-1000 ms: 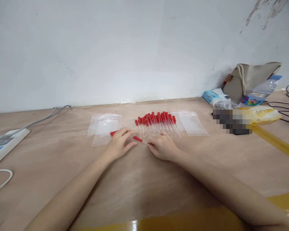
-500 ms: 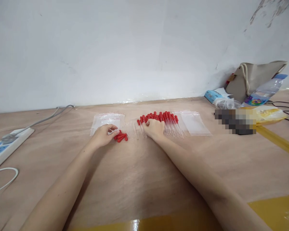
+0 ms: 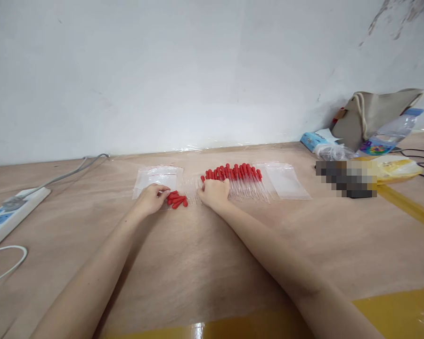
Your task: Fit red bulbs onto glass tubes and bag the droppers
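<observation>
My left hand [image 3: 152, 197] rests at the left edge of a small pile of red rubber bulbs [image 3: 177, 202]. Its thumb and fingertips are drawn together; whether a bulb is between them I cannot make out. Clear glass dropper tubes [image 3: 191, 189] without bulbs lie just right of the pile. My right hand [image 3: 215, 192] is closed over the left end of a row of glass droppers [image 3: 249, 186] with red bulbs at their far ends. Its thumb is by the bare tubes, and what its fingers hold is hidden.
Clear zip bags lie on both sides, a left bag [image 3: 155, 175] and a right bag [image 3: 286, 181]. A power strip [image 3: 31, 200] with a grey cable is at far left. At right are a tissue pack [image 3: 314, 140], a beige bag [image 3: 385, 110] and a plastic bottle [image 3: 388, 136].
My right hand has moved left along the dropper row, toward the bare tubes. My left hand has shifted slightly left, and its thumb and fingers have drawn closer together.
</observation>
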Motion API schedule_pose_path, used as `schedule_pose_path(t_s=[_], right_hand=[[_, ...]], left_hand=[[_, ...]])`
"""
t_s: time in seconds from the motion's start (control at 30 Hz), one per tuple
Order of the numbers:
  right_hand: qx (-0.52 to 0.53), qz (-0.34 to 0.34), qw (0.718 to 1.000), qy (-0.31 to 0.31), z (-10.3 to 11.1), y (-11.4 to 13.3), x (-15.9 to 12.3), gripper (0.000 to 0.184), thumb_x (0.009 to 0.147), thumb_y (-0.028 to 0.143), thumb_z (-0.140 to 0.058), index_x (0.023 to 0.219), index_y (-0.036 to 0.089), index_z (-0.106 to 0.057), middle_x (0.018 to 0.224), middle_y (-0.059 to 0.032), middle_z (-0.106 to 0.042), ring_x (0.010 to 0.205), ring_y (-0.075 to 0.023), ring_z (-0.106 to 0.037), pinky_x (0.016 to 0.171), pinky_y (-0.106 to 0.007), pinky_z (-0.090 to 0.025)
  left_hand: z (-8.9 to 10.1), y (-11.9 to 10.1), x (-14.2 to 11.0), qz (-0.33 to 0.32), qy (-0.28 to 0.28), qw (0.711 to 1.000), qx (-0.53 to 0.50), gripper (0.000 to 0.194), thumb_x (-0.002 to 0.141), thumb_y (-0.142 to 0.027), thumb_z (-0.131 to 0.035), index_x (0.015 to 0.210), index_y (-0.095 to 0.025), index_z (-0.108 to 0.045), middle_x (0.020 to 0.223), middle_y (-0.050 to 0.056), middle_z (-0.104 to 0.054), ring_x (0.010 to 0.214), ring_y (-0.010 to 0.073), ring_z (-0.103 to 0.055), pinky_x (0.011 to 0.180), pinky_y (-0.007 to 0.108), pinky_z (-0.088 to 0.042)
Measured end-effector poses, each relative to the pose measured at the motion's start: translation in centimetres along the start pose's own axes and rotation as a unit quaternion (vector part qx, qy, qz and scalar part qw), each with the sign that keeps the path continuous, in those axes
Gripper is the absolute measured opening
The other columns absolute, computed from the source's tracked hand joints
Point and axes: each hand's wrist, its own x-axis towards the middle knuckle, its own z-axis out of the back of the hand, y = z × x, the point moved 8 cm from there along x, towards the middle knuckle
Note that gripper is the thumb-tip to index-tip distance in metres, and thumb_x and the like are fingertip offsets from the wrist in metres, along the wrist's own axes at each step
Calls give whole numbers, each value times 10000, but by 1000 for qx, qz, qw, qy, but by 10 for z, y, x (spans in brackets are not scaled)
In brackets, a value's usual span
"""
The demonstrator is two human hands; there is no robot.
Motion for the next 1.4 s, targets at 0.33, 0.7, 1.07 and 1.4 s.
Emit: schedule_pose_path(t_s=[0.33,0.7,1.07,1.4], right_hand=[[-21,-30,997,62,-7,16,3,176,729,216,-480,769,143,-635,774,-113,-656,731,-206,-593,806,-391,-233],[178,200,959,-95,42,-39,-53,160,874,228,-357,947,151,-476,842,-76,-625,770,-169,-563,721,-303,-343],[152,274,941,-125,51,-59,-95,173,861,212,-424,958,198,-566,816,-22,-638,659,-117,-534,752,-316,-299],[121,287,946,-91,48,-51,-98,195,862,230,-409,932,198,-589,812,-28,-641,682,-117,-537,798,-317,-269]], left_hand=[[-6,0,-3,27,3,1000,-14,159,761,-312,-477,760,-195,-584,769,27,-650,721,185,-587,624,269,-419],[22,-47,-20,-74,-187,975,-96,261,837,-236,-409,1047,-174,-551,957,65,-577,839,179,-573,709,291,-450],[-33,-129,-69,-218,-83,957,-170,112,844,-269,-487,868,-184,-557,801,14,-604,741,141,-547,677,262,-433],[-31,-126,-68,-203,-86,957,-189,132,850,-279,-477,880,-185,-565,820,17,-629,753,143,-568,690,265,-449]])
